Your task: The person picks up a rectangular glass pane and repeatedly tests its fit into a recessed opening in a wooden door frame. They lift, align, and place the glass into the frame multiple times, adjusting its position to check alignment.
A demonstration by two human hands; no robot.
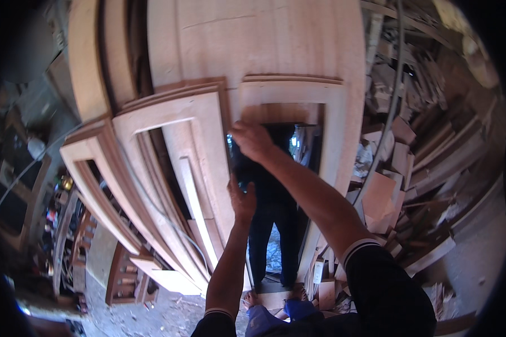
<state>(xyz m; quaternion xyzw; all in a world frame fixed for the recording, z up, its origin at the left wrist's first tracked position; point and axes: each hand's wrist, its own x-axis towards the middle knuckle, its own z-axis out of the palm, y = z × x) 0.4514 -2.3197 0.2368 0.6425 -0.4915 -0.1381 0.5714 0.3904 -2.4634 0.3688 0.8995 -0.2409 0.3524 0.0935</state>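
An upright mirror-like glass pane (272, 236) reflects dark clothing and legs, in front of a wooden frame (334, 146). My right hand (253, 140) grips the pane near its upper left corner, fingers curled at the edge. Lower on the same edge, my left hand (242, 199) holds the pane. Just left of it stands another wooden door frame (208, 123) with a loose pale strip (191, 196) across its opening. Behind them rises a large plain wood panel (253, 39). My bare feet are near the pane's foot.
More narrow frames (107, 185) lean at the left, with a cable hanging over them. Piles of offcuts and boards (410, 157) fill the right side beside a hanging hose. A turned-spindle wooden piece (123, 281) lies at lower left on the dusty floor (180, 314).
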